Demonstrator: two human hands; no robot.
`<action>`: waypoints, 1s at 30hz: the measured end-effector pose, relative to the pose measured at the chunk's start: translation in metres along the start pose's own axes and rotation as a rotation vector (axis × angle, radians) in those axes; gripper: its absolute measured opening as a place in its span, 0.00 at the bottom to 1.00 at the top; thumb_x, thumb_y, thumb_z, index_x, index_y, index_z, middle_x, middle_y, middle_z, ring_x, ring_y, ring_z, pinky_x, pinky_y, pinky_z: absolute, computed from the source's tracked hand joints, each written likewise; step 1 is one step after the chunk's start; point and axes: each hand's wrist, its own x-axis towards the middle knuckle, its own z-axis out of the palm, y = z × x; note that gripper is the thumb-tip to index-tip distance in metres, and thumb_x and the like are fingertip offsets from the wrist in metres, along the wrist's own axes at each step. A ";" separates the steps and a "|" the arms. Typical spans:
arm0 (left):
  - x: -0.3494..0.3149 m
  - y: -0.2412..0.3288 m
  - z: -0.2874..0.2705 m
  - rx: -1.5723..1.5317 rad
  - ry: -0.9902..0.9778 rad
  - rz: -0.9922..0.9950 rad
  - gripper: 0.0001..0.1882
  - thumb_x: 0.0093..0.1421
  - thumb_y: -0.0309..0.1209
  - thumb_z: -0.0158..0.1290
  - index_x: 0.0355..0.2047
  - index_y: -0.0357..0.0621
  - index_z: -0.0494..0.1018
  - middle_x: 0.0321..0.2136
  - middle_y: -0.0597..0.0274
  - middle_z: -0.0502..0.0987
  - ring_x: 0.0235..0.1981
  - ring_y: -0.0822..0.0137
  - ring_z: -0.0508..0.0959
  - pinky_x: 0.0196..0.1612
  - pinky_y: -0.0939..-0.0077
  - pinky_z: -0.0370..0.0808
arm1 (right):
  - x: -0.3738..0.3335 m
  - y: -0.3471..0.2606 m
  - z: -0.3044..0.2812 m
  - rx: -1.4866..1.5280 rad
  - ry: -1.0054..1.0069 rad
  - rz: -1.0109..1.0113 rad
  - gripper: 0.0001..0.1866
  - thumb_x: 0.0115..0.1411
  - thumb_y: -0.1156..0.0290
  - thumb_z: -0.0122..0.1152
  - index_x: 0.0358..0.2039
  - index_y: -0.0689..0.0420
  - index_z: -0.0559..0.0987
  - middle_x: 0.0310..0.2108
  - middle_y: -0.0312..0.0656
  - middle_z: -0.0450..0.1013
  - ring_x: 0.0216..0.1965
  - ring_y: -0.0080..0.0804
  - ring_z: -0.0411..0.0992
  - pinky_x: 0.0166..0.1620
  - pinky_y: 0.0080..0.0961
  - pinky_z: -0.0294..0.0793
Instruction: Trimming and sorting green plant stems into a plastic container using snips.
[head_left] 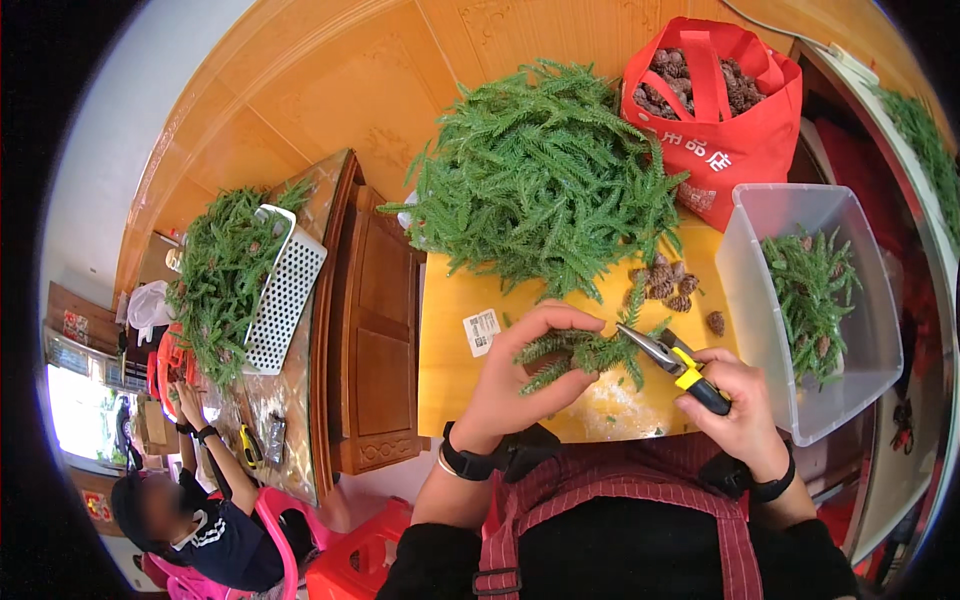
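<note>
- The left hand (525,375) is closed around a green sprig (585,352), low over the yellow counter (450,350).
- The right hand (735,405) has a closed grip on pliers (672,362) (yellow-black handles), whose tip touches the sprig.
- A heap of green branches (540,180) lies behind.

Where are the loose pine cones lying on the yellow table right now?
In the head view, the loose pine cones lie right of centre on the yellow table, just below the big heap of green sprigs and left of the clear plastic bin.
</note>
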 end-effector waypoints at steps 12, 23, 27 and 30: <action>0.001 -0.009 -0.011 0.046 -0.013 -0.085 0.14 0.45 0.21 0.57 0.33 0.38 0.68 0.33 0.65 0.70 0.35 0.75 0.71 0.39 0.83 0.68 | 0.002 -0.001 0.003 0.048 -0.039 0.043 0.08 0.42 0.73 0.64 0.19 0.62 0.73 0.18 0.42 0.67 0.35 0.43 0.69 0.37 0.30 0.67; 0.000 -0.013 0.003 -0.076 -0.047 -0.125 0.20 0.46 0.20 0.58 0.41 0.40 0.69 0.33 0.70 0.70 0.36 0.80 0.69 0.38 0.86 0.68 | 0.021 -0.009 0.014 0.120 0.173 0.024 0.13 0.45 0.70 0.58 0.32 0.64 0.73 0.36 0.41 0.68 0.40 0.29 0.65 0.44 0.25 0.62; 0.000 -0.016 0.009 -0.030 -0.069 -0.089 0.21 0.45 0.19 0.58 0.42 0.41 0.69 0.34 0.69 0.69 0.37 0.77 0.69 0.40 0.83 0.69 | 0.038 -0.019 0.028 0.238 0.240 0.069 0.16 0.38 0.70 0.68 0.25 0.62 0.72 0.24 0.38 0.67 0.34 0.31 0.66 0.39 0.24 0.65; 0.002 -0.018 0.011 0.019 -0.061 -0.064 0.21 0.46 0.19 0.58 0.42 0.42 0.69 0.34 0.68 0.68 0.38 0.76 0.69 0.40 0.83 0.70 | 0.038 -0.017 0.031 0.181 0.086 0.139 0.15 0.39 0.71 0.67 0.24 0.62 0.71 0.20 0.36 0.63 0.26 0.26 0.63 0.31 0.22 0.63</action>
